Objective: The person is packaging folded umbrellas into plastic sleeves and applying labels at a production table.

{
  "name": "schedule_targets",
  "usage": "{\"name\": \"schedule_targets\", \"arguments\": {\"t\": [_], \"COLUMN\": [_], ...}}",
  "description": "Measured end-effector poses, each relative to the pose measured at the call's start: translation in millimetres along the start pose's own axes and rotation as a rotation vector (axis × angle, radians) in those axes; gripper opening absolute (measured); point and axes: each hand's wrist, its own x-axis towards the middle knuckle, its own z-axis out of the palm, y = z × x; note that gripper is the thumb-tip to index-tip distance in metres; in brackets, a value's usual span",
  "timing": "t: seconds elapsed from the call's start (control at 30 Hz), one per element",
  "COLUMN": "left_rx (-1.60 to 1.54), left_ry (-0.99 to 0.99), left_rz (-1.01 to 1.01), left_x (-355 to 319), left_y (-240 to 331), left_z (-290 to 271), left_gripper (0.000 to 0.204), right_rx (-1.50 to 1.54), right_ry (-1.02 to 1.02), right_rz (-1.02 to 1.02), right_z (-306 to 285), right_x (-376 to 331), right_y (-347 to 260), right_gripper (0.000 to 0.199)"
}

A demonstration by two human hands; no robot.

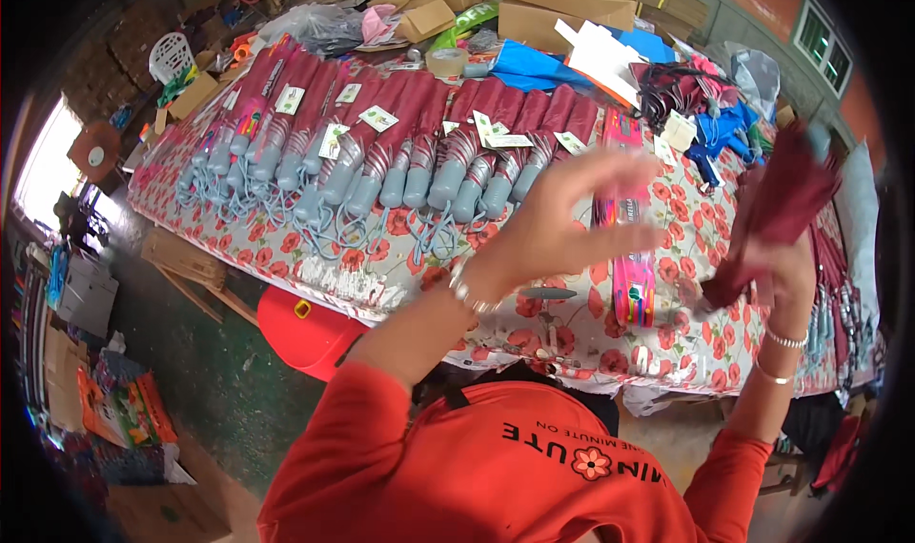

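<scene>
My left hand [562,221] is raised over the table, blurred, its fingers spread across a long pink patterned sleeve [633,291] that hangs upright in front of it. It seems to hold this sleeve by the middle. My right hand [783,269] is lifted at the right and grips a folded maroon umbrella [786,195], tilted up toward the far right. Both wrists wear thin bangles. A long row of folded maroon umbrellas [381,148] with grey handles and white tags lies on the table beyond my left hand.
The table wears a poppy-print cloth [400,257]. Cardboard boxes [562,0], a tape roll [446,62], blue fabric [534,67] and loose umbrellas [681,90] crowd its far end. A red stool [305,329] stands below the near edge, bags [119,405] on the green floor at left.
</scene>
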Motion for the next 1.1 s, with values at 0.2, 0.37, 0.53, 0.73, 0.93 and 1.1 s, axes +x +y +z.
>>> {"name": "schedule_targets", "arguments": {"t": [0.2, 0.37, 0.53, 0.73, 0.93, 1.1], "left_rx": [-0.627, -0.325, 0.590, 0.212, -0.068, 0.543], "left_ry": [-0.344, 0.417, -0.130, 0.079, -0.163, -0.577], "left_rz": [0.204, 0.240, 0.768, 0.234, -0.249, -0.046], "left_x": [69.1, 85.2, 94.2, 90.0, 28.0, -62.8], "left_y": [29.9, 9.7, -11.5, -49.1, -58.6, -118.0], "left_z": [55.7, 111.7, 91.5, 149.4, 142.5, 81.2], "left_gripper": [0.024, 0.015, 0.015, 0.019, 0.034, 0.035], "right_rx": [0.122, -1.052, -0.137, -0.540, -0.844, -0.794], "right_ry": [-0.011, 0.291, -0.643, 0.042, 0.277, 0.271], "right_rz": [-0.270, -0.186, 0.147, 0.019, 0.022, 0.337], "right_z": [49.7, 7.7, -42.6, -32.5, -27.1, -11.3], "right_x": [-25.1, 0.9, -23.5, -18.1, -73.6, -135.8], "right_y": [1.3, -4.5, -0.2, 48.0, 46.1, 57.8], "right_gripper": [0.076, 0.048, 0.022, 0.021, 0.016, 0.020]}}
